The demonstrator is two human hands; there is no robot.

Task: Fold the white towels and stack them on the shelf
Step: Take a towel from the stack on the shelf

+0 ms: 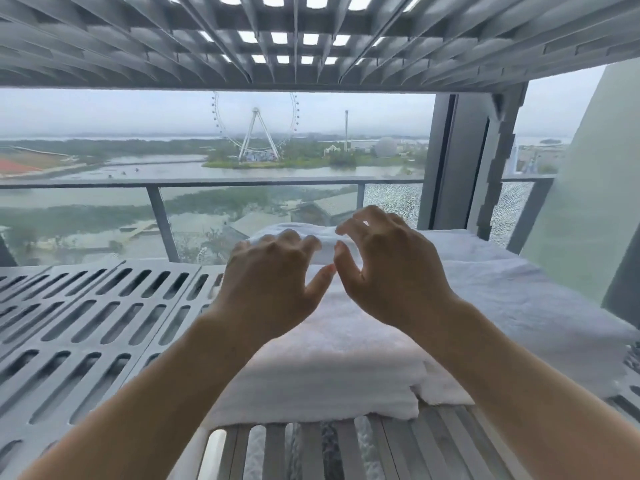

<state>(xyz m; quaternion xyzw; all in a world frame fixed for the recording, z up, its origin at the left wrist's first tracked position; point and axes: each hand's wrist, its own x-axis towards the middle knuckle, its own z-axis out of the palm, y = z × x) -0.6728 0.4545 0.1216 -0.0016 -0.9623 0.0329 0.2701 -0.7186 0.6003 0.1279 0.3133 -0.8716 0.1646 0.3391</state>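
Observation:
A folded white towel (322, 368) lies on the grey slotted shelf (86, 323), its thick front edge toward me. More white towel (502, 282) spreads to its right across the shelf. My left hand (266, 282) hovers over the folded towel, fingers spread and curled, holding nothing. My right hand (391, 268) hovers beside it, a little higher, fingers also apart and empty. Both hands cover the far middle of the towel.
Another slotted shelf board (311, 39) hangs close overhead. A grey shelf post (498, 168) stands at the back right. Behind the shelf is a window with a balcony railing (207, 184). The left half of the shelf shows bare slots.

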